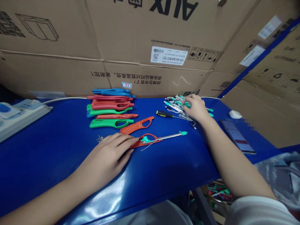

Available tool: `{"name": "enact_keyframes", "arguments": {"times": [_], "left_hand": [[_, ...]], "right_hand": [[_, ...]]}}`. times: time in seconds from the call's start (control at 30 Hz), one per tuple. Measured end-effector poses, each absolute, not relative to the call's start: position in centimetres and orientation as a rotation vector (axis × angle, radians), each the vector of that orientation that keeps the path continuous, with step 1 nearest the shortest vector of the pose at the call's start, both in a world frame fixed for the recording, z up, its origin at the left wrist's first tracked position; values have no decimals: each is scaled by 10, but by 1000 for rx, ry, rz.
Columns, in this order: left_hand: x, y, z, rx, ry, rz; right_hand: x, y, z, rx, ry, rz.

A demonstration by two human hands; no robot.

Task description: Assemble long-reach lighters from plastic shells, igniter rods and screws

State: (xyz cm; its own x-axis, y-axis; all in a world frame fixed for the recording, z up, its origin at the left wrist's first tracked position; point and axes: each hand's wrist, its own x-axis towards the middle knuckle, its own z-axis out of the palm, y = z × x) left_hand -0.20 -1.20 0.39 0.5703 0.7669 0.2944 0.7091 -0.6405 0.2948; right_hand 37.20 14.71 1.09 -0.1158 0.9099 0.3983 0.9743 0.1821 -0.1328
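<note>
Cardboard boxes (140,40) behind; screwdriver (164,114), phone (236,136) flank right hand (197,107).

Table top (58,147): glossy deep blue.
Stacked handle shells (110,106) — blue, red, green and orange layers.
Loose shell half (137,125): orange.
Open shell (140,143): orange, with a teal trigger (147,138) inside; its rod (167,136) is silver with a teal tip.
Rod pile (174,104): silver and teal.
Screwdriver (164,114) handle — black with yellow.
Cartons (117,37): plain brown, black print, white label (169,55).
Phone (236,136): dark screen, red stripe.
</note>
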Motion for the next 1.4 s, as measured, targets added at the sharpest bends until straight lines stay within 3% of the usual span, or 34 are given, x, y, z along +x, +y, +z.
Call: {"name": "enact_keyframes", "arguments": {"times": [0.27, 0.53, 0.8, 1.13, 1.3, 1.4], "left_hand": [[-1, -12, 6, 2656, 1241, 617], [-2, -12, 4, 2637, 1249, 619], [-1, -13, 3, 2637, 1277, 599], [0, -13, 6, 2631, 1248, 611], [4, -16, 4, 2492, 1291, 755], [10, -16, 4, 2339, 1303, 915]], "right_hand": [[363, 146, 7, -1673, -2079, -276], [361, 153, -5, -1930, -2016, -216], [359, 144, 10, -1725, -1995, -422], [347, 142, 0, -1894, -2107, -100], [328, 132, 17, -1514, -1890, -93], [291, 101, 31, -1153, -1931, 133]]}}
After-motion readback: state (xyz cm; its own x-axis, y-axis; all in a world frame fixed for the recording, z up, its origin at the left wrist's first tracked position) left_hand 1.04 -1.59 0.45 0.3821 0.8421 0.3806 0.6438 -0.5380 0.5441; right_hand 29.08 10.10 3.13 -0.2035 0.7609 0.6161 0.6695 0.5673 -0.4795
